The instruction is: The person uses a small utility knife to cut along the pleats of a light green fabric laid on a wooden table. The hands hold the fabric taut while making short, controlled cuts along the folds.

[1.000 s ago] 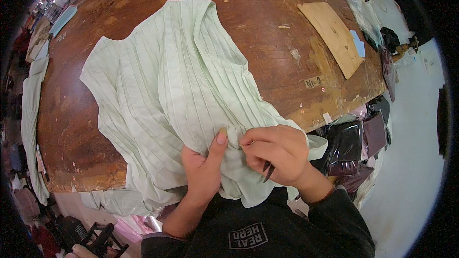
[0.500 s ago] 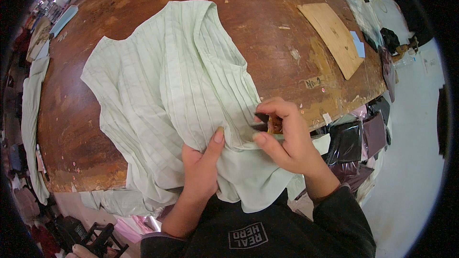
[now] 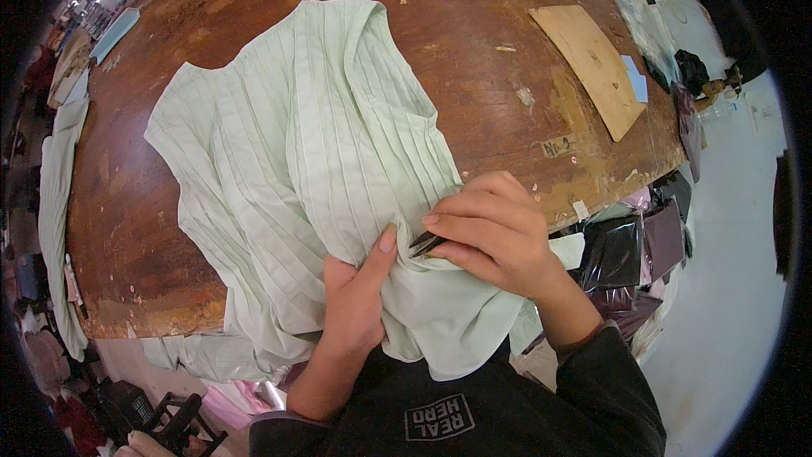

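A pale green sleeveless pleated garment lies spread over the table's near half, its lower end hanging over the edge toward me. My left hand pinches a fold of it, thumb on top and the other fingers hidden beneath the cloth. In my right hand is a pair of thread snips with dark blades. The blades point left, lying against the cloth just right of my left thumb. My right fingers cover the handle.
The worn brown wooden table bears a flat tan board at the right with a light blue card beside it. Dark plastic-wrapped packets sit off the right edge. Another pale green cloth hangs along the left edge.
My right hand has moved left and slightly down, bringing the snips from the garment's right side to beside my left thumb. The blades look closer together. My left hand has stayed put.
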The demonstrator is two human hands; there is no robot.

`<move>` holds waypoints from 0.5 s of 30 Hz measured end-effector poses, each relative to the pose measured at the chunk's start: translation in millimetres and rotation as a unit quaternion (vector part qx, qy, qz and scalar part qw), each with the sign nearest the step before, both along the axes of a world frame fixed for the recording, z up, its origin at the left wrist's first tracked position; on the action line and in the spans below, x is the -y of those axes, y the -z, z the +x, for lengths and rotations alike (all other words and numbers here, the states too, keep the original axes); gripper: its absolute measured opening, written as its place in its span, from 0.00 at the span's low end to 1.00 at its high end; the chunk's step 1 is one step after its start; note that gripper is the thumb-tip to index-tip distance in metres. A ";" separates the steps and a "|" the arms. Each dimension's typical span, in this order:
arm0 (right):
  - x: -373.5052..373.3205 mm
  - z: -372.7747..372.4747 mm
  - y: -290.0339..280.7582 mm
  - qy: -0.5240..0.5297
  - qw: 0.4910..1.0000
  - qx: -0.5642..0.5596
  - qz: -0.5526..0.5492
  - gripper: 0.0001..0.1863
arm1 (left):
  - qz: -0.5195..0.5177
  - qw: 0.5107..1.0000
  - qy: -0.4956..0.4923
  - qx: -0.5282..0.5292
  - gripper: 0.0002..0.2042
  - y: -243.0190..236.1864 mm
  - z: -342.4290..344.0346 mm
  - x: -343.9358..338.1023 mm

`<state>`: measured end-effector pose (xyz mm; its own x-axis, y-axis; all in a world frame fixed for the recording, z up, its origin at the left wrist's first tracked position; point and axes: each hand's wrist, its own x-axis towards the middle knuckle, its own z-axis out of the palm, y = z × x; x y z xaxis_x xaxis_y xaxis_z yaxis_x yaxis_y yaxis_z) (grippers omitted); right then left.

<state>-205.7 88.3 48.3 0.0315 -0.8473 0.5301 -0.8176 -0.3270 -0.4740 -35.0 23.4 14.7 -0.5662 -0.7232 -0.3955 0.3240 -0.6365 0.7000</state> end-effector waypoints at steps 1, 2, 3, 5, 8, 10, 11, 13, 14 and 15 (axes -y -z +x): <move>0.1 0.4 0.0 0.000 1.000 0.003 -0.001 0.17 | 0.002 1.000 0.002 0.001 0.24 0.0 0.2 0.1; 0.5 0.7 -0.1 -0.003 1.000 0.002 -0.004 0.17 | 0.001 1.000 0.002 0.000 0.24 -0.1 0.1 -0.1; 1.2 1.0 0.2 -0.007 1.000 0.002 -0.008 0.17 | 0.000 1.000 0.001 0.000 0.24 0.0 -0.2 -0.4; 2.0 1.6 0.5 -0.009 1.000 -0.001 -0.014 0.17 | 0.003 1.000 0.003 0.006 0.25 0.0 -0.2 -0.4; 2.2 2.7 0.1 -0.008 1.000 -0.006 -0.017 0.17 | 0.012 1.000 -0.001 0.004 0.23 -1.7 0.4 -0.6; 1.9 3.0 -0.6 -0.009 1.000 -0.008 -0.017 0.17 | 0.010 0.999 -0.016 -0.026 0.19 -2.6 -0.5 -1.8; 1.9 3.1 -0.6 -0.010 1.000 -0.008 -0.019 0.16 | 0.010 0.999 -0.016 -0.025 0.19 -2.7 -0.7 -2.1; 2.7 3.5 -1.0 -0.011 1.000 -0.009 -0.024 0.16 | 0.008 1.000 -0.016 -0.024 0.20 -3.2 -0.9 -2.2; 2.8 3.7 -0.5 -0.012 1.000 -0.011 -0.026 0.16 | 0.006 1.000 -0.009 -0.015 0.21 -2.6 -0.6 -2.0; 2.6 3.6 0.7 -0.012 0.999 -0.013 -0.029 0.16 | 0.003 1.000 -0.002 -0.006 0.23 -1.2 -0.2 -1.6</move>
<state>-202.0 85.8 47.6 0.0662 -0.8138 0.5774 -0.8209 -0.3734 -0.4321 -35.3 25.0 15.9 -0.5685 -0.7231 -0.3924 0.3352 -0.6392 0.6922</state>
